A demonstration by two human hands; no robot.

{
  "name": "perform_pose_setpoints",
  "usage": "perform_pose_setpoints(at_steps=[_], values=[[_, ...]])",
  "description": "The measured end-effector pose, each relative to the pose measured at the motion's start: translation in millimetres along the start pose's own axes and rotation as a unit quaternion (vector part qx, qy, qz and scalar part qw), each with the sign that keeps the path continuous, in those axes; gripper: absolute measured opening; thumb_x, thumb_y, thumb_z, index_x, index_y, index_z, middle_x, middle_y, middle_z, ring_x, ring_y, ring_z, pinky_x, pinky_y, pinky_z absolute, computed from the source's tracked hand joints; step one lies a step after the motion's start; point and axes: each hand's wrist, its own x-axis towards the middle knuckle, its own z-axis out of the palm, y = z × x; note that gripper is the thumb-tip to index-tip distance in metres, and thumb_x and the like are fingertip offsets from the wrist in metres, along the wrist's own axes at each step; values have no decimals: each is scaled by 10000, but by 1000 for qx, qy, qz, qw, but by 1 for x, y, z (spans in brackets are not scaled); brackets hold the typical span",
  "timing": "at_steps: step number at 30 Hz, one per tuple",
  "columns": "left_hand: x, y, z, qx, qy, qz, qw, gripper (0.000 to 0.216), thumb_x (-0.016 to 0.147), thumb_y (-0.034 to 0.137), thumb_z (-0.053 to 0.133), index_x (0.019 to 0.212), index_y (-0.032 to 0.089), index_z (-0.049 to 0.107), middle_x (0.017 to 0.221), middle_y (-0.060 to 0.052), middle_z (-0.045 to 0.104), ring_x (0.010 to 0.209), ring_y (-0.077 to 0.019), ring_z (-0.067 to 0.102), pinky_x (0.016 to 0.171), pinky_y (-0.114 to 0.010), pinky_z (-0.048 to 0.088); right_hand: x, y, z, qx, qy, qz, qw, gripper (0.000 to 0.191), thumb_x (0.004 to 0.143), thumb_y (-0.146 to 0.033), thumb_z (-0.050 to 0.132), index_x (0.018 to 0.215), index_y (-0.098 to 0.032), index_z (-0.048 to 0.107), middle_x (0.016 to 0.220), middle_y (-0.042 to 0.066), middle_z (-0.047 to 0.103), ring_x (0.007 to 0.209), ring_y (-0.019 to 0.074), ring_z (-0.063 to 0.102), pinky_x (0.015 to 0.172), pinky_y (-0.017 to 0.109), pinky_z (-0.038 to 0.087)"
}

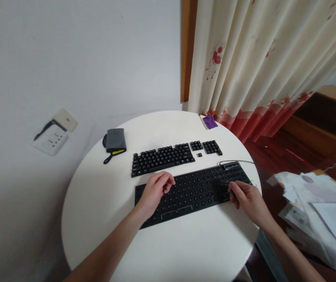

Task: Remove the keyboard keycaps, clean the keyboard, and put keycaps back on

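The right hand appears to pinch a dark tool, perhaps a brush, between thumb and forefinger; blur obscures its form. The left hand lies over the left part of the keyboard base, fingers loosely curled; whether it grasps anything or touches the surface cannot be told. Good practice at this step would probably be light, short strokes along the rows of exposed key stems, with the left hand steadying the base and well clear of the tool. Both forearms enter from the lower edge and converge on the board, the left reaching up and rightward, the right up and leftward, its wrist beyond the board's near right edge. The base lies flat and slightly askew on the round white table, its cable trailing off the far right corner. Just behind it, black keycaps are set out in keyboard order, in separate blocks. Farther out lie a grey pouch, left, and a purple item at the far rim.
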Motion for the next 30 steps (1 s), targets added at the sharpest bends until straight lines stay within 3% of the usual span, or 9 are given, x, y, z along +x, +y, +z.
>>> perform_pose_setpoints(at_steps=[11,17,21,25,30], values=[[-1,2,3,41,-8,13,999,326,899,415,565,742,144,657,730,-39,628,584,-113,458,537,-257,339,-3,-5,0,29,9,4,1000,428,929,-564,498,755,-183,586,549,-9,577,415,118,490,406,237,370],[1,-2,2,41,-2,15,999,334,904,415,560,735,144,658,719,-37,630,582,-113,472,540,-255,352,-2,6,-3,67,62,37,995,440,908,-579,525,737,-179,587,510,-11,569,379,111,471,376,226,349],[1,-2,2,49,-10,25,998,330,921,408,551,755,144,661,739,-40,638,590,-113,481,547,-251,368,-4,-2,-3,96,92,16,991,408,911,-535,557,733,-170,601,520,-8,572,392,99,459,380,218,342],[-5,3,6,47,-67,47,996,241,912,378,604,947,149,673,891,-69,689,692,-138,570,645,-265,458,-4,-28,9,147,104,-23,983,361,909,-487,586,740,-169,617,544,-5,587,422,102,488,391,211,367],[-15,5,11,-5,-182,13,983,443,862,350,699,1270,200,613,1263,-135,645,973,-208,659,877,-341,499,-2,-60,46,186,32,-61,980,343,928,-462,561,762,-168,624,568,1,607,413,98,500,394,210,377]])
